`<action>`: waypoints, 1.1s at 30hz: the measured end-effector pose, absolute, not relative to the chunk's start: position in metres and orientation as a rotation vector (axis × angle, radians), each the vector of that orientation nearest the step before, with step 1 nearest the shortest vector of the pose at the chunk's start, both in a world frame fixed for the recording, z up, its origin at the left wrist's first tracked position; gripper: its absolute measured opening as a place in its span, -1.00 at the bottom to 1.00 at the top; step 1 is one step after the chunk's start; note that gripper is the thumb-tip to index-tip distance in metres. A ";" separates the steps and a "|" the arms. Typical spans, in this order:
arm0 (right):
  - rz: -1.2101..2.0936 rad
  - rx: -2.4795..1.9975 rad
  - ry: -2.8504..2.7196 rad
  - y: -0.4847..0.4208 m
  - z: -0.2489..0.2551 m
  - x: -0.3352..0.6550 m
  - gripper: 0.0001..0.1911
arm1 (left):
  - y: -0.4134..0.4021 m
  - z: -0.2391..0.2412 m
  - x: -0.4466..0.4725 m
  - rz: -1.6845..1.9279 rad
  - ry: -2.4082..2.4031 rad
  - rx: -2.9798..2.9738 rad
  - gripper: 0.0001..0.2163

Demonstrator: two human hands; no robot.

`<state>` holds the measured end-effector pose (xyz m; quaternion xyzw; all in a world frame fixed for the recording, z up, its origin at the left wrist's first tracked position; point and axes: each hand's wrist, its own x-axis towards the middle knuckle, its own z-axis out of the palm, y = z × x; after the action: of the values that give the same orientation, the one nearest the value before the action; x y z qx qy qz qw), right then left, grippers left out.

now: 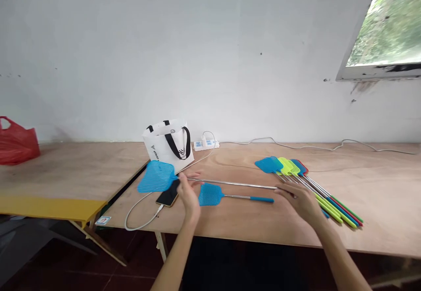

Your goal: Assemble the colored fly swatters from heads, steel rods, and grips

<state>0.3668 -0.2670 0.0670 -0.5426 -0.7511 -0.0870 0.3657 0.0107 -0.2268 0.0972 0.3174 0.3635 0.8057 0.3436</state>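
A blue fly swatter (pixel 157 177) with a long, extended metal rod is held level above the table, its head to the left. My left hand (pixel 188 194) pinches the rod just beside the head. At the rod's other end, my right hand (pixel 299 201) is closed around the handle, which its fingers hide. Below the rod, a second blue fly swatter (pixel 210 194) lies on the table with its blue handle pointing right. To the right of my right hand, several fly swatters (pixel 286 167) in blue, yellow-green and red lie fanned in a pile.
A white bag (pixel 164 144) with black handles stands behind my left hand. Nearby are a phone (pixel 168 196) on a white cable and a power strip (pixel 206 145) by the wall. A red plastic bag (pixel 19 144) sits on the left table. The table's front edge (pixel 246 238) is close.
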 end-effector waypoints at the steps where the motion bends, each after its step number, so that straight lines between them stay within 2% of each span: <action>1: -0.205 -1.389 -1.965 -0.268 0.069 0.357 -0.54 | -0.228 0.095 0.016 2.065 0.931 0.823 -0.50; 9: -0.305 -1.413 -1.887 -0.279 0.081 0.323 -0.49 | -0.242 0.094 0.033 1.991 0.922 0.848 -0.52; 14: -0.007 -1.344 -2.038 -0.296 0.071 0.269 -0.52 | -0.276 0.071 0.093 1.523 0.876 1.159 -0.48; 19: 0.180 -1.368 -1.982 -0.298 0.055 0.236 -0.60 | -0.281 0.050 0.110 1.377 0.872 1.222 -0.46; 24: 0.242 -1.367 -2.068 -0.290 0.057 0.240 -0.65 | -0.266 0.051 0.095 1.376 0.868 1.084 -0.43; 29: 0.150 -1.491 -2.030 -0.281 0.062 0.267 -0.61 | -0.246 0.065 0.069 1.494 0.883 1.039 -0.42; 33: 0.104 -1.507 -1.967 -0.273 0.064 0.291 -0.53 | -0.238 0.073 0.053 1.290 0.933 1.166 -0.42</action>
<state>0.2908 -0.2727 0.0643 -0.5749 -0.7500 0.0397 0.3247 0.0531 -0.2384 0.0729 0.4929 0.3945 0.5452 0.5516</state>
